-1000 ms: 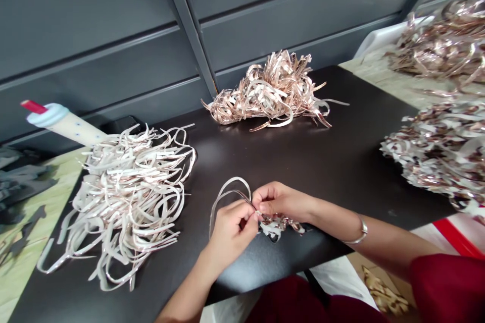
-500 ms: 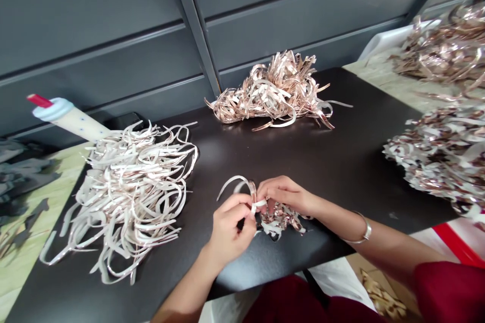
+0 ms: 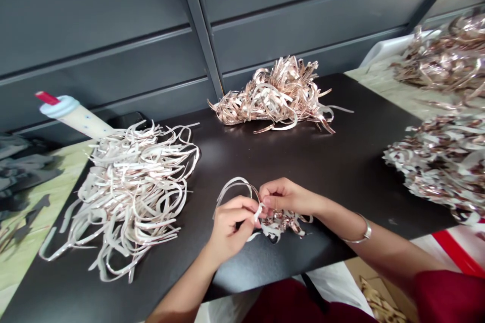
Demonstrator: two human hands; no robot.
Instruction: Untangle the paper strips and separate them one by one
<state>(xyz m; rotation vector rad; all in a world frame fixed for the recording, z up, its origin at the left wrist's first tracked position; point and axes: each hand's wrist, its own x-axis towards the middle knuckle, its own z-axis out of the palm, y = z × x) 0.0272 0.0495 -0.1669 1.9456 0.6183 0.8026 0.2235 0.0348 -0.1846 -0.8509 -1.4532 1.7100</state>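
My left hand [image 3: 233,227] pinches a thin white and rose-gold strip [image 3: 237,181], which loops up and to the left above its fingers. Close on its right, my right hand [image 3: 282,196] has its fingertips closed on the same strip, where a white part of it crosses between the hands. A small bunch of curled rose-gold and white strips [image 3: 282,223] hangs just below my right hand, over the black tabletop [image 3: 235,149]. The fingertips partly hide where the strip meets the bunch.
Long pale strips [image 3: 136,197] lie in a pile on the left, beside a white tumbler [image 3: 83,120] with a red straw. A rose-gold heap [image 3: 273,96] sits at the back near the grey panelled wall [image 3: 125,10]. Curled bundles [image 3: 447,161] lie at the right.
The strip's white part has turned more upright between my fingertips, and its loop has spread to the left. My left fingers have moved slightly right. The view has shifted slightly.
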